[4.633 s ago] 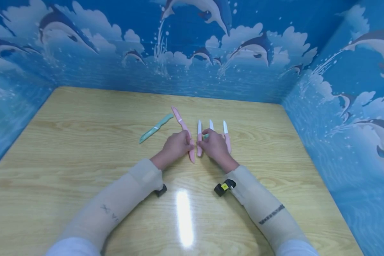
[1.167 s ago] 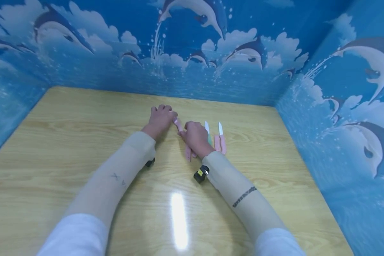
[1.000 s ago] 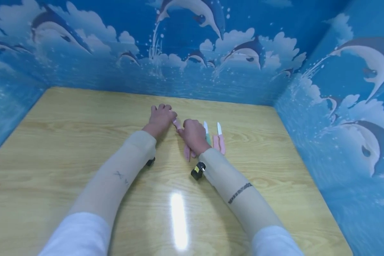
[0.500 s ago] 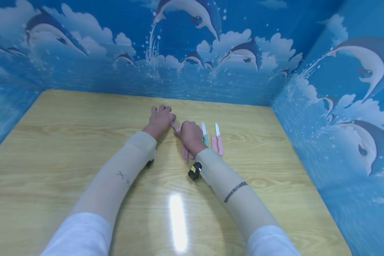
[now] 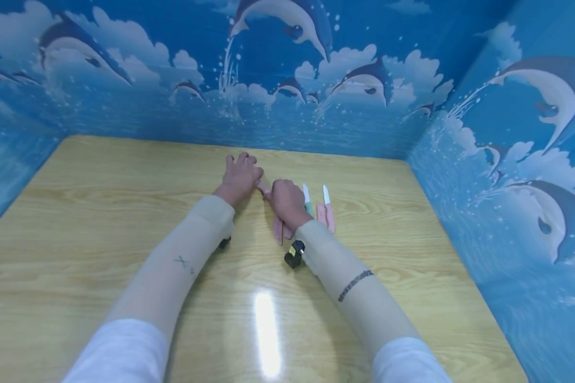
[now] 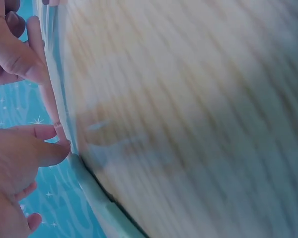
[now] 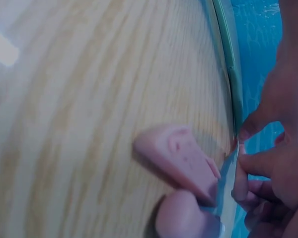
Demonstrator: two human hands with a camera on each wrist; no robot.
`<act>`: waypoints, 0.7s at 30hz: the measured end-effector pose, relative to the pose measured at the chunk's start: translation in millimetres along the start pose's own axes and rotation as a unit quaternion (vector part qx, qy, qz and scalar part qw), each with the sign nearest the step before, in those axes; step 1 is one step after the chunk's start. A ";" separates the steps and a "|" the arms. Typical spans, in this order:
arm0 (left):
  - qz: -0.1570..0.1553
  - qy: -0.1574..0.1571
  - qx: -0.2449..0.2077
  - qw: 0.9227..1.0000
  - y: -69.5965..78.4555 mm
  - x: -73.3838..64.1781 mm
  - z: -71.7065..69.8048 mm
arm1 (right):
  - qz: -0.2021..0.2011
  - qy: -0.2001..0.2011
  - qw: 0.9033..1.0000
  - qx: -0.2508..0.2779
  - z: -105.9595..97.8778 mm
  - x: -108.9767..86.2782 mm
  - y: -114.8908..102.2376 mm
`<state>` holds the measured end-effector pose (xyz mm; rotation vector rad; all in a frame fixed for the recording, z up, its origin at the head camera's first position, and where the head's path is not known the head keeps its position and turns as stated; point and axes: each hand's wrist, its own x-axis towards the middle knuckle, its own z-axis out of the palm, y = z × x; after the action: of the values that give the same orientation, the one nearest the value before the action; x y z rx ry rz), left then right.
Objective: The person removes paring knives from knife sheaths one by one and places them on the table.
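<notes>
In the head view, a pink paring knife (image 5: pixel 262 186) lies between my two hands. My left hand (image 5: pixel 241 178) pinches its far end between thumb and forefinger, the other fingers spread. My right hand (image 5: pixel 287 201) grips the nearer end with curled fingers and thumb. In the left wrist view, a green sheathed knife (image 6: pixel 99 193) lies beside the left fingertips; the left hand hides it in the head view. Close by the right hand, a pink sheath (image 7: pixel 176 156) and a pink handle end (image 7: pixel 181 215) rest on the table. The blade of the held knife is not visible.
Right of the right hand lie a green-handled knife (image 5: pixel 307 199) with bare white blade, a short pink sheath (image 5: pixel 321 214) and a pink-handled knife (image 5: pixel 329 215), blade bare. Dolphin-patterned walls (image 5: pixel 182 122) border the wooden table (image 5: pixel 124 181).
Since the oldest frame, my left hand has moved up and left to the pink knife's far end, and my right hand has moved left onto it. Over the last second both barely shift.
</notes>
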<state>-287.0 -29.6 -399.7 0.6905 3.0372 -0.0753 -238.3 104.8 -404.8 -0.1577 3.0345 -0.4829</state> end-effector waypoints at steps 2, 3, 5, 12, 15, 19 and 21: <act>0.003 0.004 0.004 1.000 -1.4 -1.0 -1.7 | -0.009 0.001 1.000 -0.006 -1.5 0.6 1.5; 0.005 0.005 0.006 1.000 -2.0 -1.5 -2.6 | -0.016 0.001 1.000 -0.008 -2.3 0.6 2.4; 0.009 0.008 0.012 1.000 -3.1 -2.5 -4.7 | -0.026 0.001 1.000 -0.011 -4.0 0.5 4.5; 0.021 0.019 0.010 1.000 -4.7 -7.0 -13.1 | -0.034 0.018 0.999 -0.021 -12.4 -1.6 14.0; 0.032 0.026 0.007 0.999 -6.1 -9.6 -15.7 | -0.055 0.019 0.998 -0.016 -16.9 -5.2 19.3; 0.051 0.049 0.002 0.997 -6.9 -14.6 -20.3 | -0.100 0.027 0.995 -0.010 -26.1 -13.0 28.8; 0.065 0.065 -0.006 0.996 -4.7 -18.3 -24.1 | -0.117 0.031 0.993 -0.008 -31.5 -17.9 34.9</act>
<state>-273.0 -40.5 -374.8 0.9251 3.1011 -0.0089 -226.2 149.4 -385.0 -0.5137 3.0954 -0.4862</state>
